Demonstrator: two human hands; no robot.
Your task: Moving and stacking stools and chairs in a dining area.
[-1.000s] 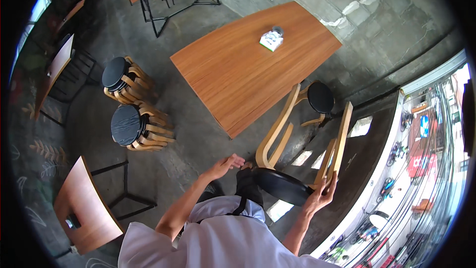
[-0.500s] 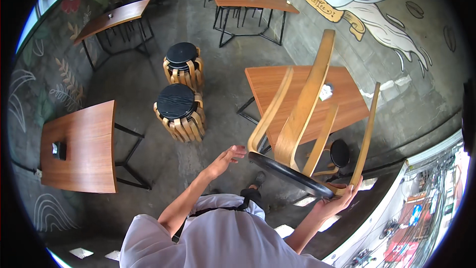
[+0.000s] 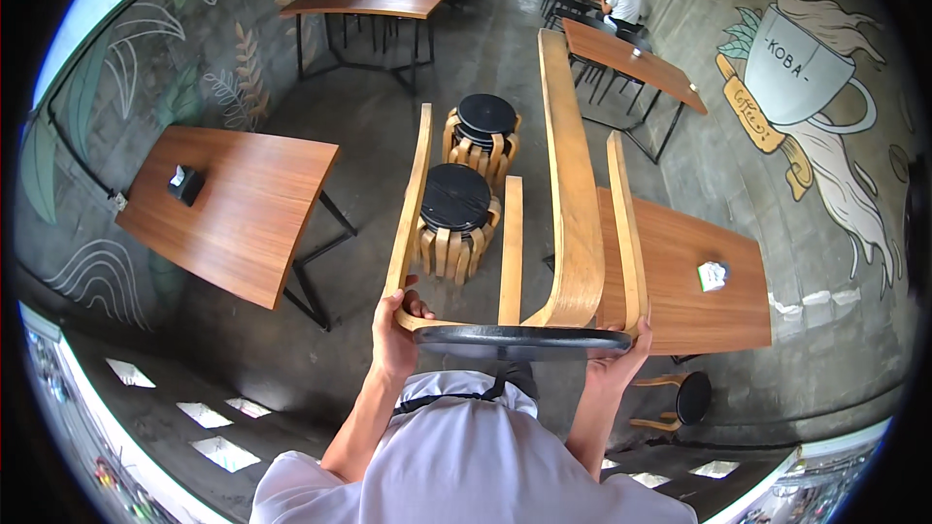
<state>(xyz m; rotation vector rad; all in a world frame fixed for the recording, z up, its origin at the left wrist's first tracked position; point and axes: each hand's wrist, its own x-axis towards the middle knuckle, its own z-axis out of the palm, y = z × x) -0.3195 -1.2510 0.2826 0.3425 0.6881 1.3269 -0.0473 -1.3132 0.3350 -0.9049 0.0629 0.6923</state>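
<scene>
An upside-down stool [image 3: 573, 223] is held in front of my body, its bent pale-wood legs pointing up and away from me. Its round black seat [image 3: 519, 341] faces down and is seen nearly edge-on. My left hand [image 3: 396, 330] grips the left side, fingers wrapped round the base of a leg by the seat rim. At the right side, my right hand [image 3: 619, 357] holds the seat rim by another leg; some of its fingers are hidden beneath. Beyond the stool stand two stacks of similar stools, a nearer stack [image 3: 456, 202] and a farther stack [image 3: 485, 116].
A wooden table [image 3: 233, 194] stands at the left, and another table [image 3: 699, 306] at the right, partly behind the stool. A single stool [image 3: 692, 398] is on the floor at the lower right. Farther off, a person [image 3: 624, 5] sits among more tables.
My left hand, free before, now grips the stool. The stool has swung left and levelled out in front of me. My view has turned to the right.
</scene>
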